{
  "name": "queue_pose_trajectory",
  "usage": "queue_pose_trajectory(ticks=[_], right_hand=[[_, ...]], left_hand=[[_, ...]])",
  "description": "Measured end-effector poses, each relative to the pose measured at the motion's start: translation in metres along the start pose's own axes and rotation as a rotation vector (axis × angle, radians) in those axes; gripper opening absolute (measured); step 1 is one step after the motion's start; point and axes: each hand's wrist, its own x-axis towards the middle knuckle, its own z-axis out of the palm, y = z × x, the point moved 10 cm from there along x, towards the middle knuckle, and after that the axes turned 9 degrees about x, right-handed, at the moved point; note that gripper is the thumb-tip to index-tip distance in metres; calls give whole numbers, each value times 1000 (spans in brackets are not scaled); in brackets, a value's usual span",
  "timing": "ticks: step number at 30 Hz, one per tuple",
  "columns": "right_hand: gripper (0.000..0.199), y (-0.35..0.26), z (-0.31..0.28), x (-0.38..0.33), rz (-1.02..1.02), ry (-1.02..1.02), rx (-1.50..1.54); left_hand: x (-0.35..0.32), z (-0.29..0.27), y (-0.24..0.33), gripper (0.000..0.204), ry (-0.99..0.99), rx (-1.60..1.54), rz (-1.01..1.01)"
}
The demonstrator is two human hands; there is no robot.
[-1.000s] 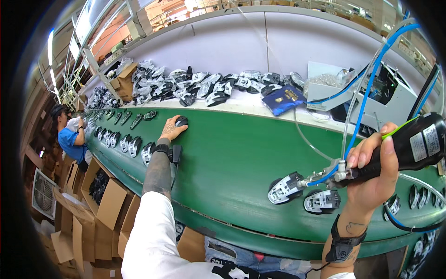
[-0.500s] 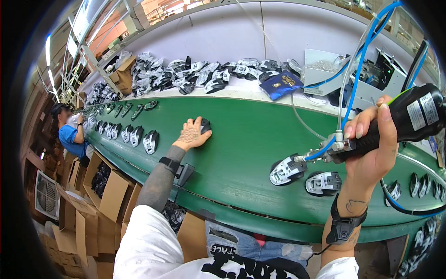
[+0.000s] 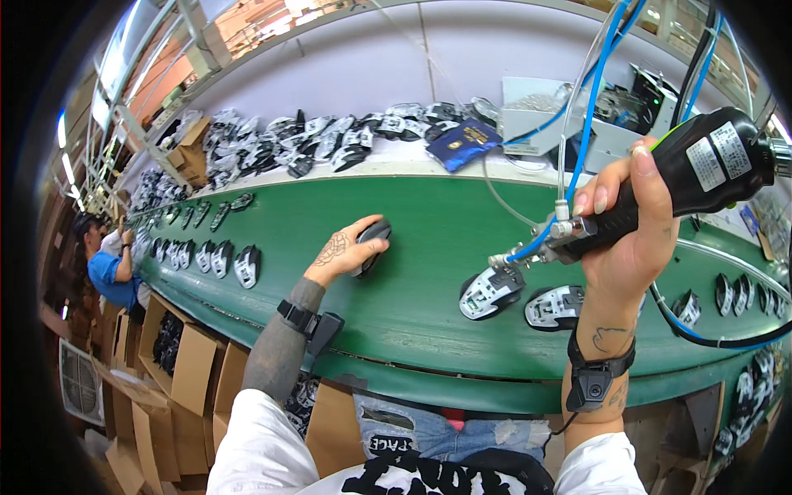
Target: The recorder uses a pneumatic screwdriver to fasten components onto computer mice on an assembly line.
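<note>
My left hand [image 3: 342, 252] grips a dark computer mouse [image 3: 378, 239] over the middle of the green belt [image 3: 421, 322], thumb on the near side and fingers round the far side. In my right hand [image 3: 631, 223] is a black power screwdriver [image 3: 701, 161], held aslant with its tip end pointing left and down. Just under that tip end lies an opened mouse shell [image 3: 492, 293] with white inner parts; whether they touch I cannot tell. A second such shell [image 3: 554, 308] rests beside it, partly behind my right wrist.
Several mouse shells [image 3: 247, 266] line the belt at left, others [image 3: 742, 293] at far right. A heap of shells [image 3: 322, 142] and a blue booklet [image 3: 464, 144] lie on the back ledge. Blue hoses [image 3: 590, 107] hang at right. A co-worker [image 3: 114, 264] stands far left near cardboard boxes [image 3: 177, 355].
My left hand has turned the dark mouse up onto its side, so more of it shows. The whole view has shifted a little; my right hand still holds the screwdriver near the same shell.
</note>
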Motion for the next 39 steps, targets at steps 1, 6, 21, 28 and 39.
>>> queue_pose_trajectory(ticks=[1, 6, 21, 28, 39], right_hand=[[21, -1, 0, 1, -13, -18, -6], [22, -12, -20, 7, -75, 34, 19], [33, -13, -7, 1, -154, -85, 102], [34, -8, -4, 1, -112, -89, 87], [33, -16, 3, -5, -178, -56, -24]], left_hand=[[-1, 20, 10, 58, -80, -479, -106], [0, 67, 109, 54, -266, -1809, -36], [-30, 136, 148, 52, -392, -1770, 16], [-35, 135, 150, 51, -431, -1804, 22], [-22, 131, 125, 44, -211, -1675, -110]])
